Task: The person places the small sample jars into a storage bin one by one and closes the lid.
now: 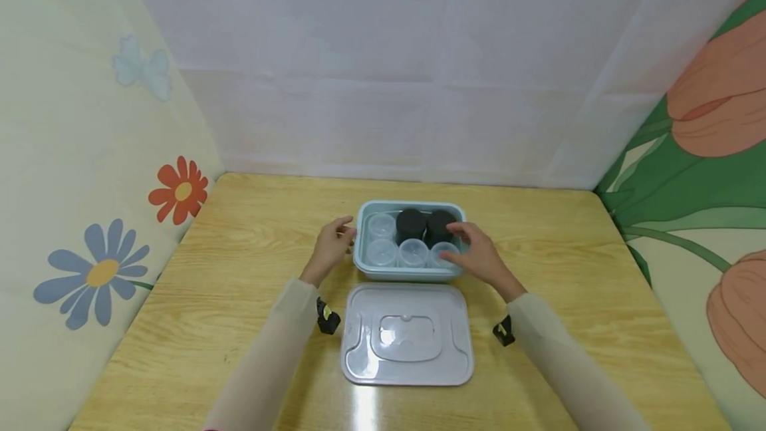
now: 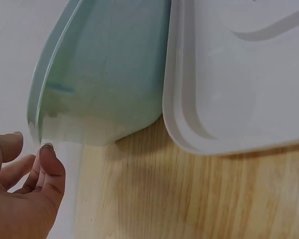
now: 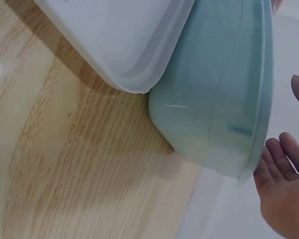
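A pale blue plastic bin [image 1: 413, 275] stands on the table, holding two black round-topped containers [image 1: 411, 223] at the back and several clear round containers [image 1: 382, 253]. My left hand [image 1: 331, 246] is at the bin's left end, its fingers loosely bent; in the left wrist view the fingertips [image 2: 49, 149] are at the rim, and I cannot tell whether they touch it. Over the right end reaches my right hand [image 1: 481, 258], thumb and fingers spread apart. In the right wrist view its fingers [image 3: 276, 157] are beside the rim. Neither hand holds anything.
A whitish translucent lid [image 1: 407, 370] lies flat in front of the bin, between my forearms. The wood-grain table [image 1: 556, 298] ends at a pale cloth [image 1: 371, 118] behind, with flower-printed panels at both sides.
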### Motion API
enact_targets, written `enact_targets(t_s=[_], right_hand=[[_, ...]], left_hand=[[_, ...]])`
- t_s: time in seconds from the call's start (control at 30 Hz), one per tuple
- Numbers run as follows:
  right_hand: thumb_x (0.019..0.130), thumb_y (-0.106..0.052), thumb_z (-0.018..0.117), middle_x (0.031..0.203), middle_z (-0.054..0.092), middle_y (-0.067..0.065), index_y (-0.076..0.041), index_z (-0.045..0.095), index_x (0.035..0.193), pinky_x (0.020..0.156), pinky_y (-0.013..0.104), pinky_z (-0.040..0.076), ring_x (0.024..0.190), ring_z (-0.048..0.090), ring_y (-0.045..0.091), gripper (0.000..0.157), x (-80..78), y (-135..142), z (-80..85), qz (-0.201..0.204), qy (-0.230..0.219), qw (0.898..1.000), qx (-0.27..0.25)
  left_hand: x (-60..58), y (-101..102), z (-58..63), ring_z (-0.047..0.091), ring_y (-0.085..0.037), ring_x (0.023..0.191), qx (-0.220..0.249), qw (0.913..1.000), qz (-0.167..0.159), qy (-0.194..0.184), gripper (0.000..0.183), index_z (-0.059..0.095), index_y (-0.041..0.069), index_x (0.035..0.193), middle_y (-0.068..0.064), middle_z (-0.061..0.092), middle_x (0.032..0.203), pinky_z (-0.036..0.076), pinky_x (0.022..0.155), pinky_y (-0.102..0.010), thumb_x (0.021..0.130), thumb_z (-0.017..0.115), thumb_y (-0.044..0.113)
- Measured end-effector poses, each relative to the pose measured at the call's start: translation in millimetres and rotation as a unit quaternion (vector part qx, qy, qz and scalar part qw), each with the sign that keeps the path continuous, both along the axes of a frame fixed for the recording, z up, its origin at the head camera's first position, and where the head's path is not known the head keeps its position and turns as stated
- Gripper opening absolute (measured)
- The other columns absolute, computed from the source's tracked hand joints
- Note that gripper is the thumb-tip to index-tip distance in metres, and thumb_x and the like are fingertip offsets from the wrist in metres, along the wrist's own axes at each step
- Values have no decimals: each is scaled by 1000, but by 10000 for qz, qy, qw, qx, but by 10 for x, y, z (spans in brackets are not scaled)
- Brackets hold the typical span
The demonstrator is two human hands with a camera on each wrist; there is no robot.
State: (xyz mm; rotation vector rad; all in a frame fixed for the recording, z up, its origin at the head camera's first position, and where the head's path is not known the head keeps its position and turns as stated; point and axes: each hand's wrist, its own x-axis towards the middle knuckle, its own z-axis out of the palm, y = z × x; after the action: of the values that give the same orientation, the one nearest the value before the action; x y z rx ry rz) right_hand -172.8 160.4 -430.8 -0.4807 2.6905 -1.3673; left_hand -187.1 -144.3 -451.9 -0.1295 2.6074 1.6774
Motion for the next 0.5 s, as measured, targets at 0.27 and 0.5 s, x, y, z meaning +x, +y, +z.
enact_targets(t_s=[0.27, 0.5], right_hand=[[82, -11, 74, 129, 53, 22, 3, 51, 128, 102, 49, 42, 119, 51, 37, 53, 5, 113, 42, -172, 125, 9997, -101], [81, -13, 74, 126, 55, 22, 3, 52, 126, 99, 50, 44, 116, 52, 37, 52, 45, 205, 46, -542, 108, 9985, -60]], left_hand=[[58, -46, 3, 56, -13, 70, 242, 9993, 277, 18, 29, 58, -5, 122, -19, 59, 98, 52, 62, -25, 97, 50, 9], [136, -73, 20, 54, -13, 69, 304, 9990, 336, -26, 26, 60, -5, 116, -19, 59, 96, 48, 57, -20, 97, 51, 9]])
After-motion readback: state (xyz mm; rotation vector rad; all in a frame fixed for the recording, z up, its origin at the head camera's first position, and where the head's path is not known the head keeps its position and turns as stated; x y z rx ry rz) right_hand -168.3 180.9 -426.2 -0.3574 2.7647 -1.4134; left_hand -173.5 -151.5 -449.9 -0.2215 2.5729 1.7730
